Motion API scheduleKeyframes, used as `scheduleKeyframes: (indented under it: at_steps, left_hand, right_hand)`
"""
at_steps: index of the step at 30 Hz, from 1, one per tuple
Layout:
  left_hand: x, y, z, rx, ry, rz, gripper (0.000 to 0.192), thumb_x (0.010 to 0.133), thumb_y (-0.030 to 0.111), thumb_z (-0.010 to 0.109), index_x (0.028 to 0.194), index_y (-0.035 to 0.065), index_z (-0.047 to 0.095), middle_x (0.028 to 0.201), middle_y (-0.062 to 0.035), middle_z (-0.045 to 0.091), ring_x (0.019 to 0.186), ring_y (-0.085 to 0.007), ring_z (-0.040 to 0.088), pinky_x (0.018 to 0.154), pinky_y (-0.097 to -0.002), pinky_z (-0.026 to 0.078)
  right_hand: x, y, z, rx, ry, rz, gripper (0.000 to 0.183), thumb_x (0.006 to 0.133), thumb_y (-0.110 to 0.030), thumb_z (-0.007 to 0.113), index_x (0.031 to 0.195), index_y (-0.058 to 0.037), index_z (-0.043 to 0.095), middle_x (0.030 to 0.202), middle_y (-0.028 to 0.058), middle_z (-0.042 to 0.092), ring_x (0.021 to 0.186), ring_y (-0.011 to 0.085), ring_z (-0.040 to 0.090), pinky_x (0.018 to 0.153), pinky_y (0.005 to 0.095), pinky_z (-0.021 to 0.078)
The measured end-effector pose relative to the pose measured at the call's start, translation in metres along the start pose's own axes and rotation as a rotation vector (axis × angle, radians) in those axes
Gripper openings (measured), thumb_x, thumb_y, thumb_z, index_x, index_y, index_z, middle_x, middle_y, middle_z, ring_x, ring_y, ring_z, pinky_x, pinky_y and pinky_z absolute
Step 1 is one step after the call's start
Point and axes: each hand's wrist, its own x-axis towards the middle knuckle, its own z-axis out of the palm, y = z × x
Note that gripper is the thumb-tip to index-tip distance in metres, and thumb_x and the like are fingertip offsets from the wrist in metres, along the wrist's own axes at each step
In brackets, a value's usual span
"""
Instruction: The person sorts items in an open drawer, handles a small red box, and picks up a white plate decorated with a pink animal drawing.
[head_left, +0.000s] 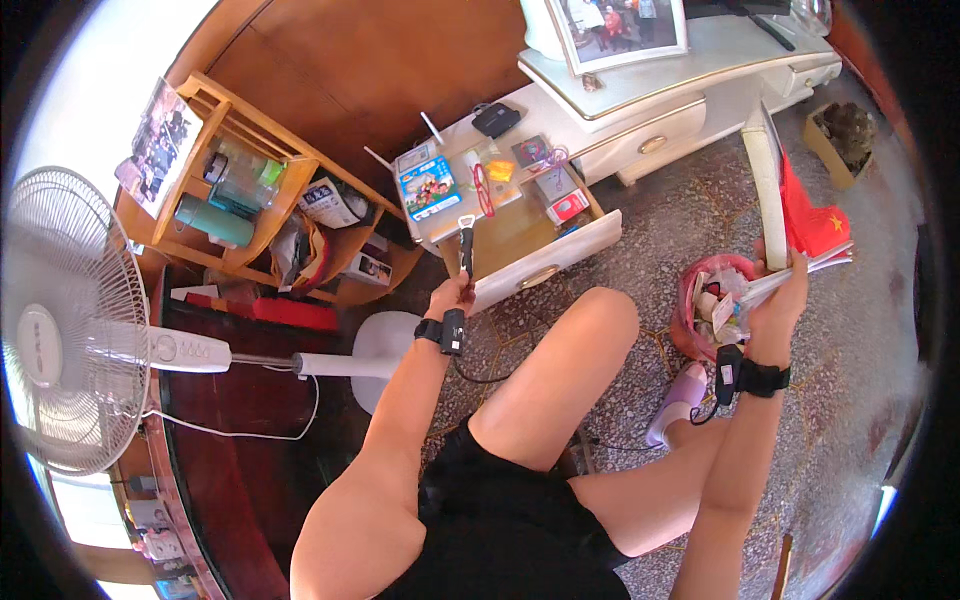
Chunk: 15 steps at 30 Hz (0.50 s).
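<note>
My left hand (452, 294) grips a bottle opener (466, 244) with a dark handle and metal head, held over the open drawer (540, 276) of a white cabinet. To the right, my right hand (780, 300) holds a cream-edged book or board (765, 195), a red flag (810, 214) with a yellow star and several thin white sticks or rolled sheets. A pink waste bin (684, 300) with wrappers and paper lies beside and below that hand. In the drawer are a red-and-white box (568, 206) and small items. Red-framed glasses (482, 191) lie above the drawer.
A white standing fan (187, 349) is at the left, near a wooden shelf (315, 161) with bottles. A blue package (427, 187) and black box (496, 118) rest on the cabinet. A framed photo (622, 61) stands higher up. A cardboard box (823, 154) sits on the floor.
</note>
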Motion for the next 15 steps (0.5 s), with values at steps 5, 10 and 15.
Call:
scheduleKeyframes:
  at_steps: [5,10,15]
  left_hand:
    - [0.017,-0.002,-0.036,0.057,-0.07,-0.037,0.016,0.087,0.017,0.057,0.083,0.0021,0.054,0.068,-0.0056,0.054,0.057,-0.0152,0.052,0.045,-0.0271,0.043]
    - [0.042,0.0,-0.024,0.074,0.052,-0.02,0.018,0.087,0.019,0.058,0.081,0.0023,0.053,0.064,-0.006,0.054,0.052,-0.0179,0.051,0.044,-0.0305,0.041]
    - [0.102,0.039,-0.054,0.392,-0.194,0.217,0.03,0.092,0.03,0.048,0.079,0.0039,0.056,0.066,-0.0062,0.057,0.054,-0.0182,0.054,0.047,-0.0306,0.042]
  right_hand:
    - [0.01,0.005,-0.006,0.007,-0.053,-0.055,0.032,0.089,-0.028,0.043,0.104,-0.0005,0.051,0.093,0.0152,0.063,0.082,0.0215,0.061,0.064,0.0286,0.0473]
    - [0.013,0.005,-0.019,0.02,-0.043,-0.051,0.032,0.089,-0.026,0.043,0.105,0.0009,0.05,0.097,0.0168,0.061,0.085,0.0237,0.062,0.066,0.0296,0.0502]
    - [0.01,0.007,-0.004,0.071,-0.041,-0.064,0.033,0.089,-0.025,0.045,0.108,0.0024,0.048,0.1,0.0169,0.059,0.088,0.0255,0.062,0.069,0.0322,0.0518]
